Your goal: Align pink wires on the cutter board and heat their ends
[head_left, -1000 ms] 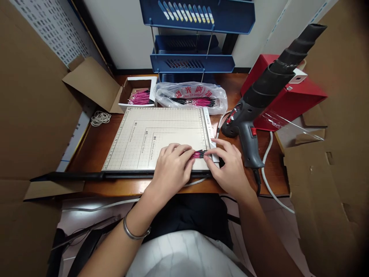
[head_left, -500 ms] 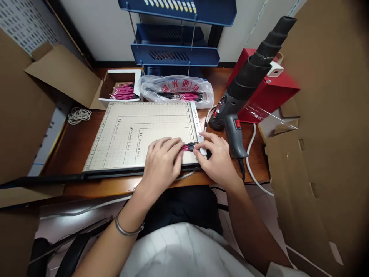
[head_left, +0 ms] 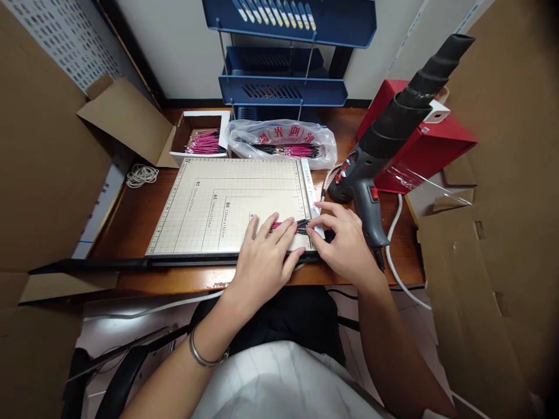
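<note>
A small bundle of thin pink-and-black wires [head_left: 302,227] lies on the cream gridded board of a paper cutter [head_left: 196,224], by its right edge. My left hand [head_left: 267,253] lies flat across the bundle's pink part, its fingers stretched and apart, hiding much of it. At the black ends, my right hand [head_left: 343,241] pinches with thumb and index finger beside the white strip [head_left: 311,189] of the cutter. How many wires that pinch takes in is not visible.
Behind the cutter stand a white box [head_left: 178,148] of similar wires and a clear plastic bag [head_left: 244,137] with more. A grey heat gun [head_left: 364,195] stands upright at right, before a red box [head_left: 437,148]. The cutter's black arm [head_left: 131,263] runs along the front edge.
My left hand has flattened and spread its fingers over the bundle, where they were closer together before. My right hand keeps its pinch at the black ends. The whole view has shifted slightly.
</note>
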The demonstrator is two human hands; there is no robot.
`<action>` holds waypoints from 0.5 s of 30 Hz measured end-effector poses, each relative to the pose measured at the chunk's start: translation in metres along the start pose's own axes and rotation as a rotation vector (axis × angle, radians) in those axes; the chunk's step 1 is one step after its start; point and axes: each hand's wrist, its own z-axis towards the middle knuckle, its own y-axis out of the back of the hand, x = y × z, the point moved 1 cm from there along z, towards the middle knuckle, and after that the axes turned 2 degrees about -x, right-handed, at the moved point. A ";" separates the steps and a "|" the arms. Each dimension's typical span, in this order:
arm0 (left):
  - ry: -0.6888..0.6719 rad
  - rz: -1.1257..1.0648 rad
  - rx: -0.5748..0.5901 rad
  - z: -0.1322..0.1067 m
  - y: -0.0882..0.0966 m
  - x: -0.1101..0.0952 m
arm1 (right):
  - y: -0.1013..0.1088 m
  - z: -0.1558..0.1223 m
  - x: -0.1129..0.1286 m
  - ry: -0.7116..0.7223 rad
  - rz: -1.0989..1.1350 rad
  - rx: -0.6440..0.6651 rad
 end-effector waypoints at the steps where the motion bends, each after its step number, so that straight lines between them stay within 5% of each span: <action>1: -0.005 -0.005 -0.003 0.000 -0.001 0.001 | 0.000 0.001 0.000 0.006 0.003 -0.008; 10: 0.028 -0.105 -0.078 0.023 0.004 0.016 | -0.008 0.004 -0.003 -0.032 -0.009 0.022; 15: 0.040 -0.083 -0.108 0.016 0.006 0.013 | -0.008 0.003 -0.005 -0.024 0.032 -0.022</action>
